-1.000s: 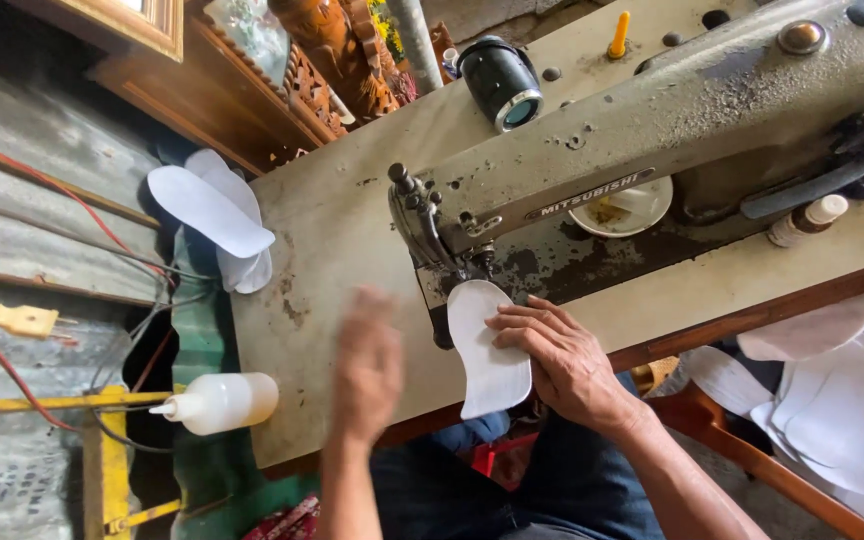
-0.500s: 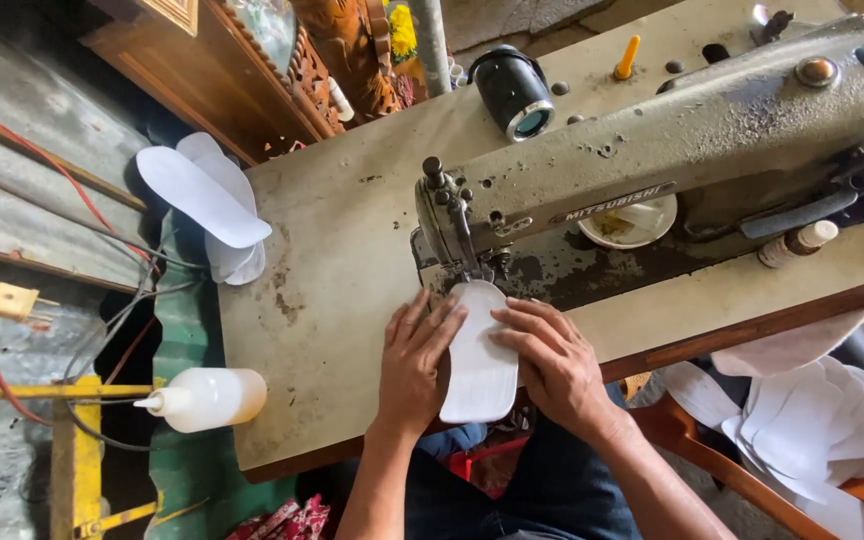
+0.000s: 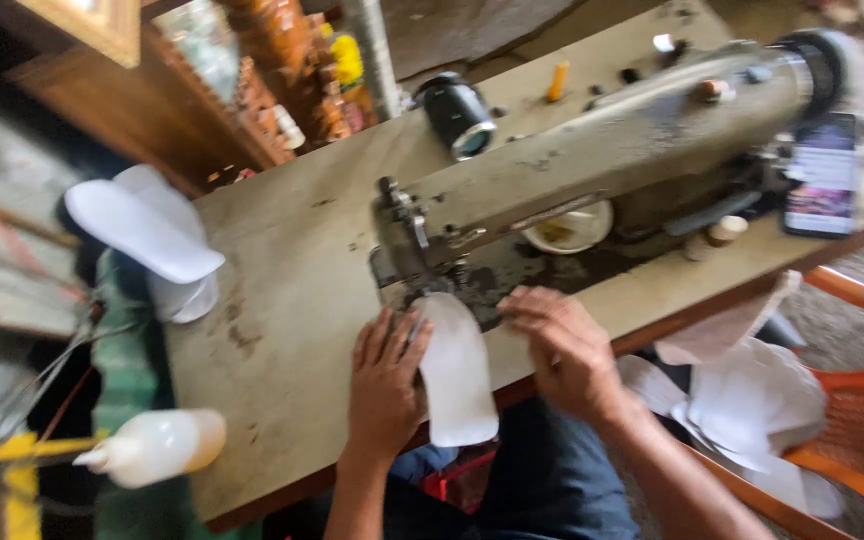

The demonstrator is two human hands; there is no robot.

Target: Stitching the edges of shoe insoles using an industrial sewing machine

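Observation:
A white sole-shaped insole piece lies on the worn table, its far tip under the needle end of a grey industrial sewing machine. My left hand rests flat on the table, fingers pressing the piece's left edge. My right hand lies just right of the piece, fingers spread on the machine bed, touching or nearly touching its upper right edge. The image is blurred by motion.
A stack of white insoles hangs over the table's left end. A white squeeze bottle lies at the near left corner. A phone stands at the right end. White pieces pile on an orange chair.
My left hand came back from the left side and settled on the insole's left edge. The view has swung, so the machine now sits further right and closer.

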